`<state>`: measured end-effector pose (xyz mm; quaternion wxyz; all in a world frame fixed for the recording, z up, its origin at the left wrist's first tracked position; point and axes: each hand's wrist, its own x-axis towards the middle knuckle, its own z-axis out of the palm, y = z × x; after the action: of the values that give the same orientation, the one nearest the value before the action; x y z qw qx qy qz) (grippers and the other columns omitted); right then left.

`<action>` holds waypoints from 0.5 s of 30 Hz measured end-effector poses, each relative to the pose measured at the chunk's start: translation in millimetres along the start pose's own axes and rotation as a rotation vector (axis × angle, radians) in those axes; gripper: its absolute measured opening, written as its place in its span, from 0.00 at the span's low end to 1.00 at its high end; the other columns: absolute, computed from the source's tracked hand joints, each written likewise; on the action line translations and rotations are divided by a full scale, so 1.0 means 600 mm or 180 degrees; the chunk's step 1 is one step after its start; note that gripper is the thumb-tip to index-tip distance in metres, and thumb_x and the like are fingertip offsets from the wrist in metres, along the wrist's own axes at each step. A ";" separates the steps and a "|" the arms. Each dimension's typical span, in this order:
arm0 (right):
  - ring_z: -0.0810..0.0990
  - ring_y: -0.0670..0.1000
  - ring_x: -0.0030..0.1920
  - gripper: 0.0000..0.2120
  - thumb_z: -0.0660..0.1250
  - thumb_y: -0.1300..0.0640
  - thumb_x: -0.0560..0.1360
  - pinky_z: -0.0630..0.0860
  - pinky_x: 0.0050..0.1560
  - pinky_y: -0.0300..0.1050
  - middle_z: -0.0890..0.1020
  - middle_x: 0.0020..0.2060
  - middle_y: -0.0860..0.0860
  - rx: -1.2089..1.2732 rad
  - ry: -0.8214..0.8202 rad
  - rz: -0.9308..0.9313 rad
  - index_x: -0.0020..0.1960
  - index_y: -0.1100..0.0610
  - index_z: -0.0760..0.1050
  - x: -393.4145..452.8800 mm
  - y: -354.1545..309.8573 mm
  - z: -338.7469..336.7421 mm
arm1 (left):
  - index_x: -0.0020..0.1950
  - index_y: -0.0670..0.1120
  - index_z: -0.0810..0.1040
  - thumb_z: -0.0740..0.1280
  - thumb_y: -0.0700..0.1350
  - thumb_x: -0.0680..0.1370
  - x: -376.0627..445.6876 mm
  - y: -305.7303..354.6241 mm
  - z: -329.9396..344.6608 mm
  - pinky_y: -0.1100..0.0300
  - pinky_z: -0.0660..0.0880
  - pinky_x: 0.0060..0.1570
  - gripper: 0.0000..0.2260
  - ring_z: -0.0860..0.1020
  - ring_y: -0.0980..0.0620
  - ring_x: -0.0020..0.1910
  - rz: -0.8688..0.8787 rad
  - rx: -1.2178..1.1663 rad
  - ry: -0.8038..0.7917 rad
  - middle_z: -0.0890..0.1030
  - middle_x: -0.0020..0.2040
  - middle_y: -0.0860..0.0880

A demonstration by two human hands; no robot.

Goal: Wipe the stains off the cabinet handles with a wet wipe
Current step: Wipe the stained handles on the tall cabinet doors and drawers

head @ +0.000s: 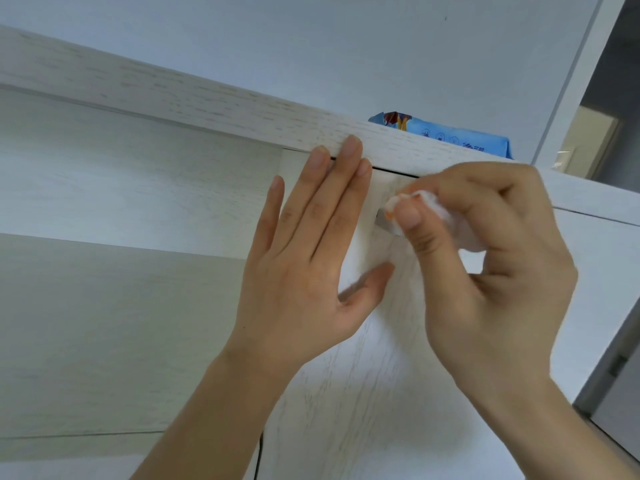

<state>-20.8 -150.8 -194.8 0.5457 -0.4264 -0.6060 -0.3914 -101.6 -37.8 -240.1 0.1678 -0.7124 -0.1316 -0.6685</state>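
Against cabinet door, left hand flat, right hand pinching wipe — perhaps on handle

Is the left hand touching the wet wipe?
Apart. The head view shows the left hand flat on the cabinet door, bare door separating it from the wet wipe.

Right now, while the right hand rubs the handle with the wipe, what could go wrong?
1. The wet wipe is bunched small in the right hand, and it already looks orange at its tip, so it may smear the stain on the handle instead of lifting it.
2. The left hand rests flat on the cabinet door; if it slips, the door may swing.
3. The wipes pack lies near the top edge and might get knocked off.
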 end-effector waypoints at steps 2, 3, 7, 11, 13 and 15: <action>0.76 0.45 0.47 0.02 0.67 0.57 0.76 0.75 0.46 0.47 0.78 0.43 0.46 0.0029 -0.0033 0.0075 0.48 0.51 0.78 -0.006 0.002 0.001 | 0.75 0.41 0.56 0.63 0.54 0.78 0.000 -0.001 0.001 0.46 0.55 0.74 0.31 0.50 0.53 0.77 -0.0006 -0.0020 -0.0010 0.55 0.75 0.52; 0.76 0.44 0.47 0.04 0.67 0.57 0.76 0.75 0.46 0.52 0.78 0.44 0.44 -0.0017 -0.0037 0.0070 0.48 0.49 0.75 -0.009 0.003 0.001 | 0.75 0.41 0.56 0.62 0.54 0.78 0.000 -0.001 0.001 0.47 0.54 0.75 0.31 0.50 0.53 0.77 -0.0004 -0.0020 -0.0008 0.56 0.75 0.51; 0.72 0.40 0.44 0.08 0.66 0.56 0.78 0.67 0.50 0.45 0.78 0.42 0.45 -0.0468 -0.0055 -0.0285 0.54 0.46 0.76 -0.010 0.016 0.000 | 0.75 0.40 0.57 0.63 0.53 0.78 0.000 -0.002 0.003 0.46 0.56 0.74 0.31 0.52 0.51 0.77 0.0029 0.0022 0.0039 0.56 0.74 0.51; 0.74 0.48 0.43 0.09 0.64 0.54 0.80 0.65 0.48 0.44 0.80 0.40 0.51 -0.0847 -0.0219 -0.0830 0.55 0.56 0.80 -0.008 0.038 -0.009 | 0.75 0.40 0.57 0.64 0.54 0.78 -0.002 -0.002 0.002 0.45 0.57 0.74 0.32 0.51 0.52 0.77 0.0042 0.0039 0.0036 0.57 0.75 0.50; 0.74 0.50 0.46 0.12 0.61 0.53 0.81 0.65 0.49 0.45 0.82 0.43 0.51 -0.1055 -0.0418 -0.1027 0.57 0.58 0.79 -0.008 0.046 -0.019 | 0.75 0.40 0.57 0.64 0.55 0.78 -0.001 -0.003 0.002 0.45 0.57 0.74 0.31 0.50 0.53 0.77 0.0032 0.0025 0.0022 0.58 0.75 0.48; 0.75 0.52 0.48 0.13 0.59 0.55 0.81 0.64 0.49 0.46 0.82 0.47 0.52 -0.1177 -0.0610 -0.1219 0.61 0.59 0.76 -0.006 0.053 -0.028 | 0.75 0.40 0.57 0.63 0.55 0.78 0.000 -0.003 0.002 0.45 0.56 0.74 0.32 0.50 0.53 0.77 0.0025 0.0015 0.0008 0.57 0.75 0.49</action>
<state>14.9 -156.2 -196.5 0.3149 -0.4315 -0.6426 -0.5492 -101.1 -35.9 -240.2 0.1723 -0.7117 -0.1302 -0.6684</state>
